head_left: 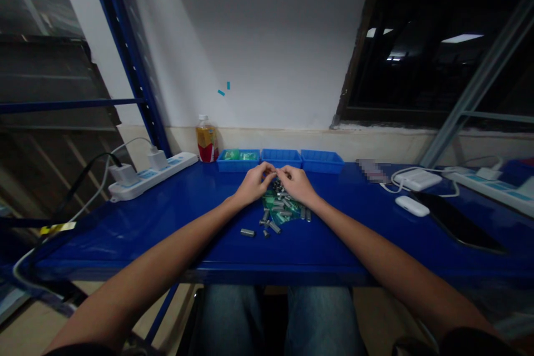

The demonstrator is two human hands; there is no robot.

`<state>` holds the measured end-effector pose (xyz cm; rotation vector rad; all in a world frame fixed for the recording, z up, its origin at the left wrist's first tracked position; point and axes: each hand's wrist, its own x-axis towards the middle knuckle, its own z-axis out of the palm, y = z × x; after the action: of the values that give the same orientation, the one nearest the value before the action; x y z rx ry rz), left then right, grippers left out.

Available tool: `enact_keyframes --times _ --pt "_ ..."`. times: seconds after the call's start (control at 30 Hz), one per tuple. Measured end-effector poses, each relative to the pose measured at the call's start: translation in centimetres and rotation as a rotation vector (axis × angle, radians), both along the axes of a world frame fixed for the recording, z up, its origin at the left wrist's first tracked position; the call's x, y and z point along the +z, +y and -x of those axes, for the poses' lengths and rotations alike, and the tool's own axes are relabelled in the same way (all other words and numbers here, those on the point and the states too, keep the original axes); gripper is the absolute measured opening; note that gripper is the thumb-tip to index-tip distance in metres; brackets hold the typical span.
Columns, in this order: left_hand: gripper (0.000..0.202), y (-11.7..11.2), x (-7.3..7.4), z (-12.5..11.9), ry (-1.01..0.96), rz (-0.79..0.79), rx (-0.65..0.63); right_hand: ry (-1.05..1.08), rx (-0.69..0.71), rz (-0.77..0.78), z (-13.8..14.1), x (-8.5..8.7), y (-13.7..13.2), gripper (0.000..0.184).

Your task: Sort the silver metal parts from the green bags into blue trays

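My left hand (253, 182) and my right hand (295, 183) meet fingertip to fingertip above a heap of small grey metal cylinders (280, 212) mixed with green parts on the blue table (187, 222). Both hands are pinched closed around something tiny between them, too small to name. One loose cylinder (247, 232) lies apart, nearer to me on the left. Behind the hands stand three blue trays: the left tray (238, 160) holds green parts, the middle tray (281, 157) and right tray (322, 160) show no contents from here.
A drink bottle (207, 143) stands at the back by a white power strip (150, 174) with plugged chargers. To the right lie a white charger box (418, 179), a white case (411, 206), a dark phone (456, 223) and another power strip (492, 188). Blue shelving rises on the left.
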<state>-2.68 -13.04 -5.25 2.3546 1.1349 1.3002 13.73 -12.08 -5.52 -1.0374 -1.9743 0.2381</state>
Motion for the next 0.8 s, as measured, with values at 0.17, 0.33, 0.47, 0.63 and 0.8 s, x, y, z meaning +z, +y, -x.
enact_keyframes --times 0.17,0.33,0.47,0.63,0.8 --pt "0.023 0.6 -0.5 0.1 0.012 -0.008 0.053 -0.145 0.043 -0.166 -0.4 0.4 -0.7 0.026" --pt "0.032 0.9 -1.0 0.0 0.077 0.027 0.057 -0.316 0.011 -0.269 -0.5 0.6 -0.8 0.013" --pt "0.027 1.7 -1.3 0.4 0.195 0.040 0.037 -0.322 -0.134 -0.237 -2.2 1.4 1.6 0.015" --pt "0.022 3.2 -0.9 1.2 0.418 0.029 -0.091 -0.253 -0.520 -0.160 -6.5 1.7 5.5 0.028" --pt "0.014 3.9 -0.9 1.6 0.448 0.024 -0.121 -0.257 -0.695 -0.087 -8.5 0.0 6.9 0.031"
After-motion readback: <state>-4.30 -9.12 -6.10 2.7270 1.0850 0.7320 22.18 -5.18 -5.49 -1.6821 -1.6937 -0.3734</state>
